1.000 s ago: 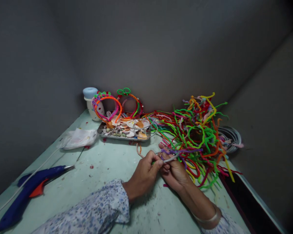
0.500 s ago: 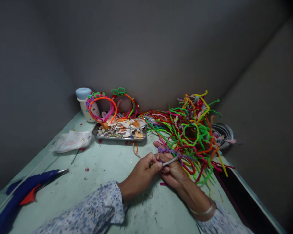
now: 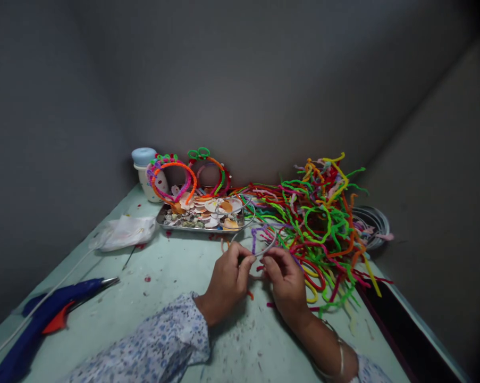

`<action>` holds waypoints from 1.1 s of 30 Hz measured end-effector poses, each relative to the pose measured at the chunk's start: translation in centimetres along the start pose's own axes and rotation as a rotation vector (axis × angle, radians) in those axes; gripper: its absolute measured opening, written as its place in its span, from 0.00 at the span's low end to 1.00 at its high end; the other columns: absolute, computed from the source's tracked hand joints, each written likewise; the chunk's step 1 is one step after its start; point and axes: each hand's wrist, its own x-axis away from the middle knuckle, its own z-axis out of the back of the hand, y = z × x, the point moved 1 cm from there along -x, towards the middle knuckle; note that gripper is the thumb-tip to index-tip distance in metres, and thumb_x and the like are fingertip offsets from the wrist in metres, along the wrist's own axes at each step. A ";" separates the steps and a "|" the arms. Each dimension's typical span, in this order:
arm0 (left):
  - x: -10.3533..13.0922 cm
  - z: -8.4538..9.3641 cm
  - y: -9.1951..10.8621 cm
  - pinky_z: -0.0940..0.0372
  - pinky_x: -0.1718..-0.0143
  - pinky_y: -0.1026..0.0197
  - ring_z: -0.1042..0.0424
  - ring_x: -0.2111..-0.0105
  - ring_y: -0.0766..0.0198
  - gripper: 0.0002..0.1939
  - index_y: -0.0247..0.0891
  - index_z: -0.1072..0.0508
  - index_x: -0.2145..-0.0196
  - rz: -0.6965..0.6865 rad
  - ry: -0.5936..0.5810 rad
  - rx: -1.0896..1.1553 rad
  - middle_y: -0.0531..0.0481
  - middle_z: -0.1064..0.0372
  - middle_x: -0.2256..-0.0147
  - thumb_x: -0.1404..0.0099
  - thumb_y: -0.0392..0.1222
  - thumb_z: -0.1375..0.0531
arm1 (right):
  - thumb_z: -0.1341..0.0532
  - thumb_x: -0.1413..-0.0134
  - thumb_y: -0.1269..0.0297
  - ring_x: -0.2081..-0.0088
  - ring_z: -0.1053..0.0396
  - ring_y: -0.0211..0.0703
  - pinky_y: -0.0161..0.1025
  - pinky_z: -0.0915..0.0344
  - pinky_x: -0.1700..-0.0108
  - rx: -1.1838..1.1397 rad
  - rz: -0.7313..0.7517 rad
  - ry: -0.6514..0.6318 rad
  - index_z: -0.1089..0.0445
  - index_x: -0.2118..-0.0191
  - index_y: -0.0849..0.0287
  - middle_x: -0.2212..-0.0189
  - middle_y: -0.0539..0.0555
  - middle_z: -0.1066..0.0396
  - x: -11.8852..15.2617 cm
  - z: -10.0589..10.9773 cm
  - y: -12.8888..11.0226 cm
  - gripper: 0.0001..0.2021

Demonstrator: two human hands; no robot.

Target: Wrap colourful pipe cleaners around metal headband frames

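A grey wire hoop [image 3: 272, 243] stands up between my hands, with a purple pipe cleaner [image 3: 254, 240] at its lower left part. My left hand [image 3: 228, 277] pinches the hoop near its lower end, thumb and forefinger pressed together. Just to the right, my right hand [image 3: 286, 283] has its fingertips closed close to the same spot, on what looks like the purple pipe cleaner's end, though the fingers hide most of it. A large tangle of coloured pipe cleaners [image 3: 323, 221] lies beyond and to the right of my right hand.
A metal tray [image 3: 200, 230] holds shells and small stones. Behind it stand decorated headbands [image 3: 195, 183] and a blue-lidded jar [image 3: 144, 173]. At left lie a plastic bag [image 3: 126, 234] and a blue glue gun [image 3: 60, 300] with its cord. Coiled wire [image 3: 379, 223] sits at the right.
My right hand has turned over from palm-up to palm-down and its fingertips now pinch near my left hand. The hoop has swung upright. The whole view has shifted slightly.
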 end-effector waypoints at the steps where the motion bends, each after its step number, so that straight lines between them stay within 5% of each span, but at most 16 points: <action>1: 0.0 0.0 0.0 0.41 0.67 0.61 0.34 0.69 0.63 0.07 0.38 0.35 0.66 -0.035 -0.006 -0.048 0.50 0.33 0.69 0.31 0.42 0.48 | 0.37 0.45 0.58 0.70 0.33 0.41 0.37 0.35 0.68 0.065 0.096 0.026 0.31 0.63 0.56 0.69 0.51 0.31 0.2 0.2 -0.1 0.08; 6: 0.1 -0.1 -0.3 0.41 0.67 0.60 0.34 0.69 0.61 0.07 0.39 0.35 0.66 -0.184 -0.027 -0.242 0.48 0.33 0.69 0.31 0.40 0.50 | 0.39 0.44 0.66 0.69 0.34 0.42 0.39 0.36 0.66 0.375 0.468 0.160 0.32 0.59 0.55 0.69 0.51 0.34 0.3 1.1 -1.5 0.06; 11: 0.2 -0.4 -0.8 0.41 0.66 0.58 0.35 0.69 0.61 0.07 0.39 0.36 0.67 -0.330 -0.044 -0.367 0.48 0.34 0.70 0.30 0.38 0.51 | 0.40 0.42 0.66 0.61 0.31 0.47 0.42 0.33 0.61 0.636 0.566 0.001 0.28 0.57 0.56 0.63 0.57 0.32 -0.4 0.9 -4.2 0.08; 17: 0.5 -0.6 -1.1 0.42 0.66 0.57 0.37 0.68 0.58 0.08 0.38 0.36 0.65 -0.449 -0.118 -0.449 0.46 0.34 0.69 0.31 0.35 0.53 | 0.40 0.42 0.63 0.62 0.27 0.49 0.44 0.32 0.59 0.734 0.408 -0.130 0.25 0.57 0.55 0.63 0.57 0.24 -0.7 0.5 -4.8 0.09; 22: 0.5 -0.7 -0.8 0.43 0.66 0.57 0.38 0.69 0.59 0.08 0.38 0.35 0.65 -0.439 -0.148 -0.393 0.46 0.34 0.69 0.31 0.35 0.52 | 0.40 0.44 0.66 0.67 0.25 0.46 0.42 0.30 0.64 0.549 0.250 -0.170 0.27 0.51 0.53 0.65 0.54 0.22 -0.8 0.4 -4.5 0.15; 30: 0.4 -0.7 -1.0 0.41 0.65 0.57 0.36 0.68 0.59 0.06 0.38 0.36 0.66 -0.298 -0.112 -0.331 0.47 0.33 0.68 0.32 0.36 0.51 | 0.39 0.47 0.73 0.70 0.29 0.41 0.39 0.32 0.66 0.447 0.420 -0.208 0.29 0.49 0.53 0.59 0.55 0.24 0.0 0.5 -4.5 0.19; 33: 0.4 -0.7 -1.0 0.40 0.65 0.58 0.34 0.67 0.60 0.07 0.38 0.35 0.66 -0.256 -0.096 -0.302 0.47 0.32 0.68 0.31 0.37 0.51 | 0.38 0.45 0.70 0.69 0.28 0.41 0.39 0.31 0.65 0.326 0.364 -0.162 0.33 0.45 0.52 0.58 0.56 0.25 0.2 0.6 -4.1 0.21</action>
